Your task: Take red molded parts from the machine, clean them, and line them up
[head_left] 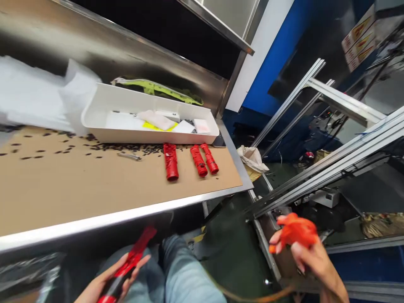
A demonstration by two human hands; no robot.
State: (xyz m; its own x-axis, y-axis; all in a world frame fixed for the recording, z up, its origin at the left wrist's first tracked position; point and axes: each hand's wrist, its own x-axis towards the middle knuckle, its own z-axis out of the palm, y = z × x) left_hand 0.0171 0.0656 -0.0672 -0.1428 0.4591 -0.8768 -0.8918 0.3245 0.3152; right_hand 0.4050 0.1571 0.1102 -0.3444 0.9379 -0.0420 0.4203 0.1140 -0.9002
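Three red ribbed tubes lie finished-looking just in front of the white tray on the bench, while below its edge the left hand grips another red tube and the right hand clutches an orange bundle.

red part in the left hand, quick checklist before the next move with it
1. Left hand grips the long red part: ok.
2. Right hand holds the orange bundle: ok.
3. Three red cylinders lie apart on the cardboard-covered bench: ok.
4. Bare bench space in front of the white tray: ok.
5. Small dark bits scattered near the tray: not ok.
6. Red part undamaged: cannot tell, blurred.
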